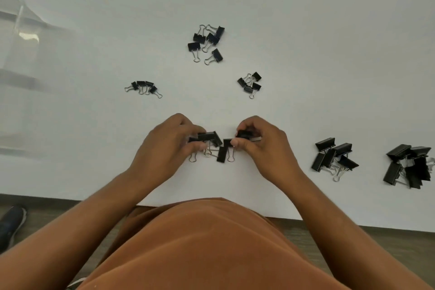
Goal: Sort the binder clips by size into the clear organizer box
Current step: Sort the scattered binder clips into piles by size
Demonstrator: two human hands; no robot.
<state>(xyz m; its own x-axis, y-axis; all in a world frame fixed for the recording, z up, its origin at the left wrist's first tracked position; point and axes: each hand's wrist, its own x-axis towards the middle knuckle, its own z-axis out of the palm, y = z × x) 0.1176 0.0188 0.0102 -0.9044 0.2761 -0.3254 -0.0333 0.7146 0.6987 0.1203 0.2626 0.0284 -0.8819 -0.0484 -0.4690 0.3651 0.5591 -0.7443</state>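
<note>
Hands: left, right each pinch clips | near table edge

White table under even light; wood-look floor below; dark shoe at left.

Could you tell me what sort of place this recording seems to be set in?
Probably an office or workroom: a plain white table holds piles of black binder clips, a clear organizer box sits at its left, and wood-look flooring shows beneath.
</note>
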